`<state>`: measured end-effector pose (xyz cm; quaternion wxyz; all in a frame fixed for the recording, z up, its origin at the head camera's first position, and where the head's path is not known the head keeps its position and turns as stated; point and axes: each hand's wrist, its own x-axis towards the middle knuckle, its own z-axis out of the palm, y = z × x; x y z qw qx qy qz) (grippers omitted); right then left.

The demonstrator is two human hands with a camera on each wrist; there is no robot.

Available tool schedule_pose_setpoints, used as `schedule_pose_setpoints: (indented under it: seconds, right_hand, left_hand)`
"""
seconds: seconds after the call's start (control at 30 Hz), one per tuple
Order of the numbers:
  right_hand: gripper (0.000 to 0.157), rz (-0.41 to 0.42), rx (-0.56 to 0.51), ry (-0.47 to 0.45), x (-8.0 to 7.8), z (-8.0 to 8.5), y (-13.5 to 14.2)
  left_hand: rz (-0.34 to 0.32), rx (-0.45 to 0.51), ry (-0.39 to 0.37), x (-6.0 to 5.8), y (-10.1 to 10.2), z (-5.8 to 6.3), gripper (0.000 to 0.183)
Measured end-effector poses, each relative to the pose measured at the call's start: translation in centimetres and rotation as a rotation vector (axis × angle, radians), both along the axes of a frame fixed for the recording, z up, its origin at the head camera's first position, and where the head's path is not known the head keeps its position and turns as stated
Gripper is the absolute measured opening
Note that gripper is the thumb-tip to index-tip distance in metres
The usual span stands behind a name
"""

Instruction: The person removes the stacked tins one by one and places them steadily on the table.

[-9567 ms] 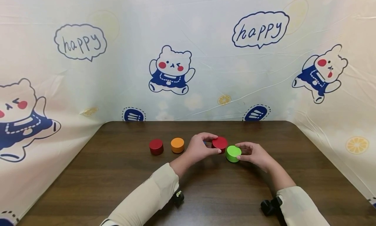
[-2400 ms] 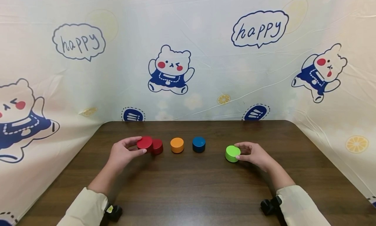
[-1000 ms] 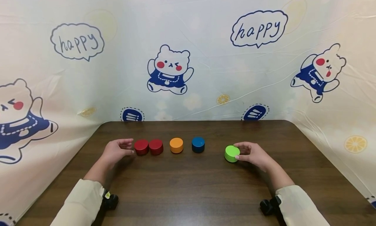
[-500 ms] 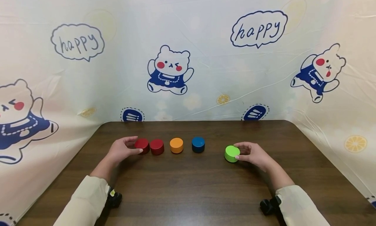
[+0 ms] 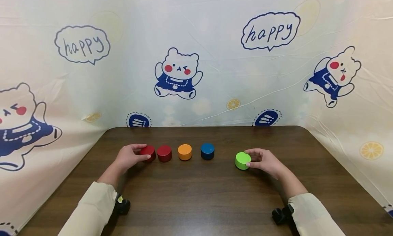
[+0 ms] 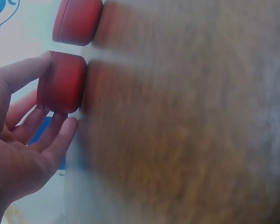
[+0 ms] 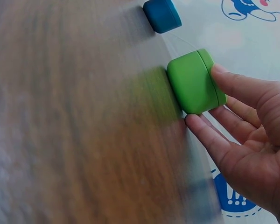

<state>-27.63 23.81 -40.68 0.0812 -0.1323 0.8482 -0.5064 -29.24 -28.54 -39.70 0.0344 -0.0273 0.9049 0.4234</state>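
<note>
My left hand [image 5: 129, 157] holds the leftmost red round box [image 6: 65, 83] between thumb and fingers; it stands on the table, with a seam near its top. A second red round box [image 5: 164, 153] stands just to its right, a narrow gap between them. My right hand [image 5: 266, 162] holds a bright green round box [image 7: 196, 81] with the thumb near its seam and the fingers at its far side. An orange round box [image 5: 185, 152] and a blue round box [image 5: 207, 151] stand between the hands, untouched by either.
The brown wooden table [image 5: 196, 195] reaches back to a pale cloth backdrop [image 5: 215, 86] printed with cartoon bears. A black wrist camera [image 5: 122, 206] sits under the left sleeve, another black wrist camera [image 5: 281, 215] under the right.
My left hand carried the red box from beside the green one to the row's left end, let go of it, then took hold again. The right hand stays on the green box.
</note>
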Motion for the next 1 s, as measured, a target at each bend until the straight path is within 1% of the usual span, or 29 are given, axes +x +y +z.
schedule_pose_setpoints:
  seconds: [0.3, 0.6, 0.8, 1.0]
  right_hand:
    - [0.055, 0.01, -0.014, 0.0, -0.1, 0.0, 0.1]
    - [0.053, 0.02, 0.008, 0.031, -0.2, 0.0, 0.1]
    - [0.053, 0.009, 0.009, 0.035, -0.5, -0.1, 0.1]
    - [0.054, 0.007, 0.021, 0.026, -1.2, -0.4, -0.4]
  left_hand:
    - [0.004, 0.027, -0.021, 0.2, -0.5, 0.1, 0.068]
    - [0.0, 0.053, -0.053, 0.4, -1.0, 0.1, 0.07]
    - [-0.018, 0.056, -0.044, 0.3, -1.3, 0.1, 0.071]
    - [-0.018, 0.039, -0.042, 0.5, -1.3, 0.0, 0.071]
